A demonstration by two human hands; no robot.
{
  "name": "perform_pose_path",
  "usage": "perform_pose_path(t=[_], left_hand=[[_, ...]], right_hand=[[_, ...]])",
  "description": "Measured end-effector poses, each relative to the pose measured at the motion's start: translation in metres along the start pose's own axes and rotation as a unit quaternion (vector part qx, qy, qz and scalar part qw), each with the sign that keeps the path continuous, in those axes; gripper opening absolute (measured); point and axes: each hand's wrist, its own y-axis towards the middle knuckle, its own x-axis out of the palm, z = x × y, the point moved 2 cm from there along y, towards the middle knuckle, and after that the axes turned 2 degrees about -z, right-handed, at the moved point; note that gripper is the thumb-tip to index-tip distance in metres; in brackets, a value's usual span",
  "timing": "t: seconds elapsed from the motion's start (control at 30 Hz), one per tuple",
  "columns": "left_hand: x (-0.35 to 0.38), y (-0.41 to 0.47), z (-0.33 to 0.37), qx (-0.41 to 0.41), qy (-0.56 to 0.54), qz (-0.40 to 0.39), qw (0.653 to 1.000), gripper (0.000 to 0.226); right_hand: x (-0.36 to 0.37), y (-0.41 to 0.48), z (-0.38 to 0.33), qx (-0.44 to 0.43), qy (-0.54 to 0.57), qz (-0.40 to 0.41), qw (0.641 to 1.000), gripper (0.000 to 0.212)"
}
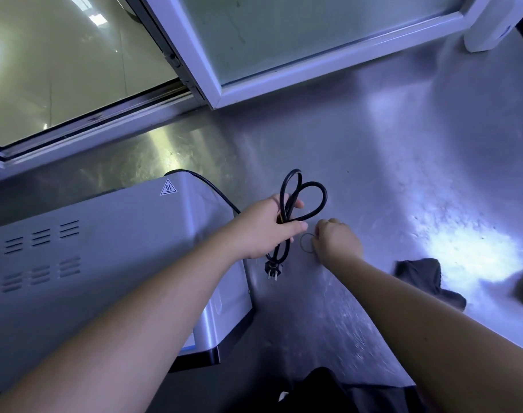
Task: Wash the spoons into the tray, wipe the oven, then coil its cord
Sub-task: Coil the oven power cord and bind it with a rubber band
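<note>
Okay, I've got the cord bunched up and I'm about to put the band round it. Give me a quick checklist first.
1. Cord gathered in the left hand: ok, gripped mid-bundle.
2. Plug out of any socket: ok, it hangs below that hand.
3. Loops neat: not ok, two loops splay apart above the fingers.
4. Band gripped by the right hand: cannot tell, curled fingers are at its edge and it looks to lie on the counter.
5. Cord not pulled tight to the oven: ok, it curves loosely from the back.
6. Cloth out of the way: ok, apart on the right.
</note>
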Motion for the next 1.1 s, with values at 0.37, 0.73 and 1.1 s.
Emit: perform_pose_path(t=[0.37,0.73,1.1], left_hand=[[0.004,0.007,-0.007,-0.014,0.012,-0.011,1.000,0.027],[0.014,-0.004,0.002,-0.016,0.043,0.029,0.999,0.035],[0.019,-0.031,0.020,0.042,0.076,0.100,0.991,0.052]], right_hand=[[-0.003,-0.004,-0.003,-0.078,-0.110,-0.037,0.990,0.015],[-0.080,-0.055,-0.001,0.096,0.599,-0.006,0.795,0.019],[-0.128,-0.097,-0.020,0.028,0.501,0.032,0.864,0.010]])
